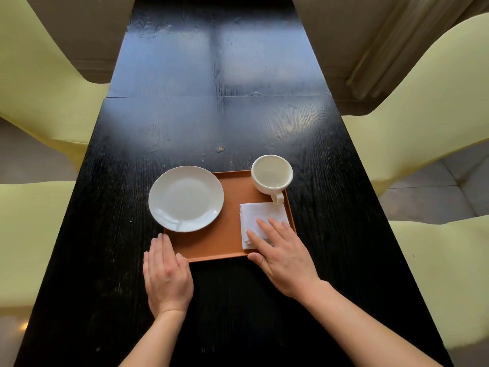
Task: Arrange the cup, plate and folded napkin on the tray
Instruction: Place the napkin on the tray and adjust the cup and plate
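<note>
An orange-brown tray (pixel 227 242) lies on the black table. A white plate (pixel 186 198) rests on its left side and overhangs the left rim. A cream cup (pixel 271 174) stands at the tray's far right corner, handle toward me. A folded white napkin (pixel 260 214) lies on the right side of the tray. My right hand (pixel 281 254) lies flat with fingers spread on the napkin's near part, thumb at the tray's front rim. My left hand (pixel 166 274) rests flat on the table against the tray's near left corner, holding nothing.
The black wooden table (pixel 219 123) stretches far ahead. Pale yellow chairs stand on both sides: left (pixel 39 75) and right (pixel 423 115), with nearer seats at left (pixel 29 234) and right (pixel 449 274).
</note>
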